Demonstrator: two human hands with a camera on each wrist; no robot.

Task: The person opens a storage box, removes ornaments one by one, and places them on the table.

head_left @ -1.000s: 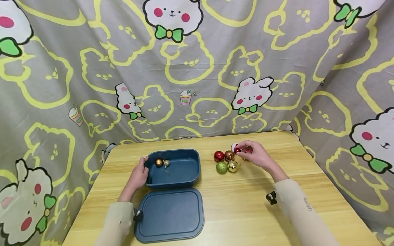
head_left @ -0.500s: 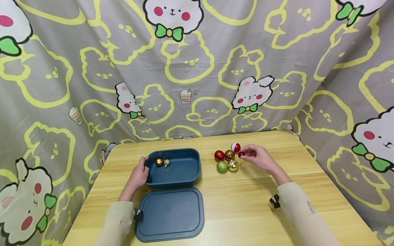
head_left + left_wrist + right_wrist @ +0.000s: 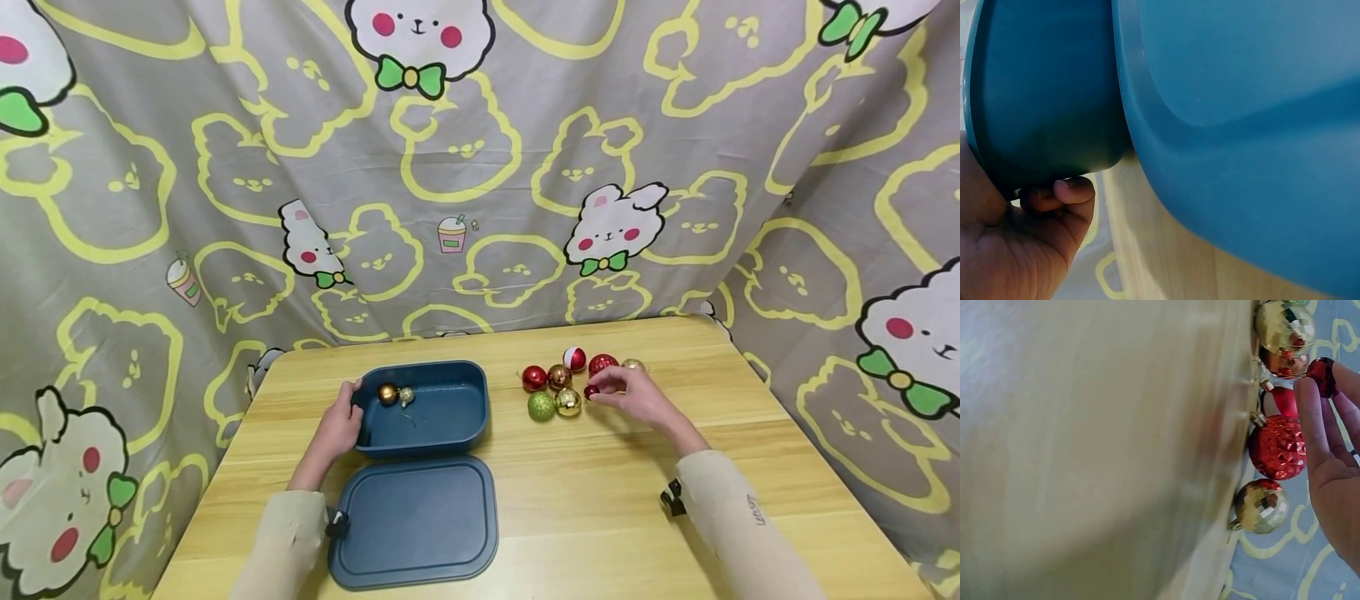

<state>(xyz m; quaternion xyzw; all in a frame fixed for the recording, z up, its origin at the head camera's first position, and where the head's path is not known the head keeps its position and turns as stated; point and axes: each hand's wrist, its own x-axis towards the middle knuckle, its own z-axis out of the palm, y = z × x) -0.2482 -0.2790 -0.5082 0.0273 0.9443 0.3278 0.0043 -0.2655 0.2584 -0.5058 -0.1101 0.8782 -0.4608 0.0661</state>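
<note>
An open dark blue box point(image 3: 450, 417) sits on the wooden table, with a copper ball point(image 3: 387, 394) and a small gold ball point(image 3: 406, 397) inside. My left hand point(image 3: 349, 403) grips the box's left rim; in the left wrist view its thumb point(image 3: 1071, 189) curls under the box wall point(image 3: 1041, 94). To the right, my right hand point(image 3: 598, 390) pinches a small dark red ball point(image 3: 590, 391) just above the table, beside a gold ball point(image 3: 567, 403). The right wrist view shows that small red ball point(image 3: 1322, 375) at my fingertips point(image 3: 1310, 406).
The box's lid point(image 3: 416, 521) lies flat in front of the box. Loose ornaments cluster right of the box: red point(image 3: 534, 378), copper point(image 3: 558, 377), red-and-white point(image 3: 574, 359), faceted red point(image 3: 602, 364), gold point(image 3: 633, 365), green glitter point(image 3: 541, 407). A patterned cloth hangs behind.
My right hand has drawn back toward me with the small red ball, uncovering the faceted red and gold balls behind it. The left hand has stayed on the box rim.
</note>
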